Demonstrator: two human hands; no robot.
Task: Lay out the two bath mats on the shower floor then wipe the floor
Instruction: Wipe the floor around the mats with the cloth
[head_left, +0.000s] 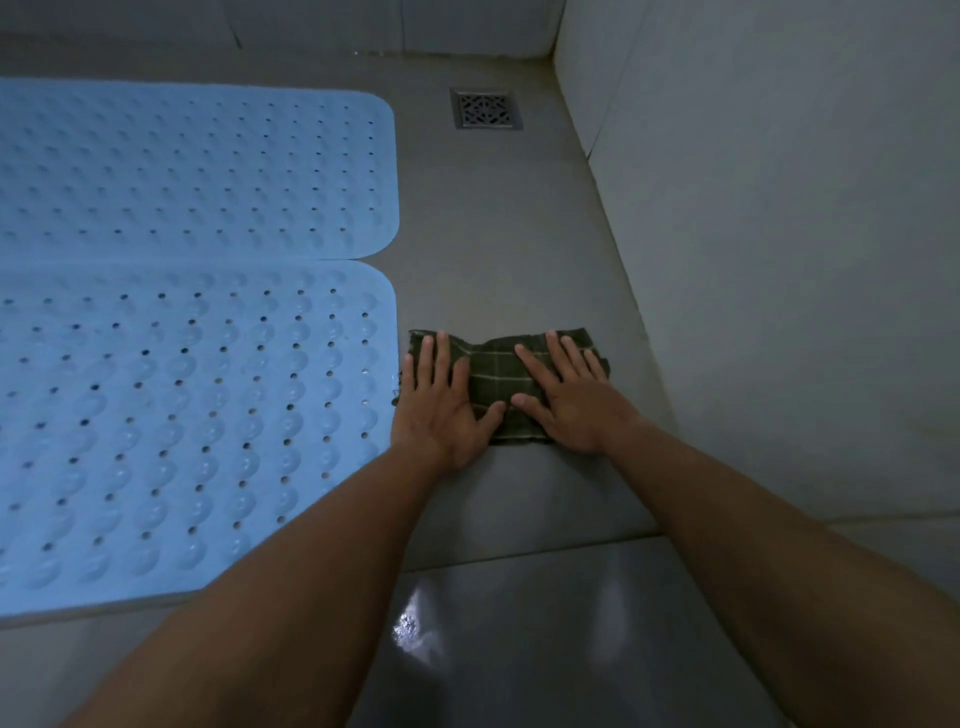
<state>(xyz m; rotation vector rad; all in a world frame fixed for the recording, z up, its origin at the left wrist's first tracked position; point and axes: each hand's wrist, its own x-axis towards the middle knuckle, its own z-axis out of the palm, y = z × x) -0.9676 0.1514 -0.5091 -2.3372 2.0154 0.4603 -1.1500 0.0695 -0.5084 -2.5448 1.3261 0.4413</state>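
Two light blue perforated bath mats lie flat side by side on the grey shower floor (498, 249): the far mat (197, 171) and the near mat (182, 415), their long edges touching. To the right of the near mat lies a dark green checked cloth (501, 376). My left hand (447, 400) presses flat on the cloth's left part, fingers spread. On the cloth's right part my right hand (566, 395) also rests flat. Neither hand grips the cloth; both palms lie on top of it.
A square metal floor drain (487, 109) sits near the back right corner. A pale wall (779, 208) rises close on the right, another along the back. A glossy dark tile (545, 623) lies in front of the shower floor's near edge.
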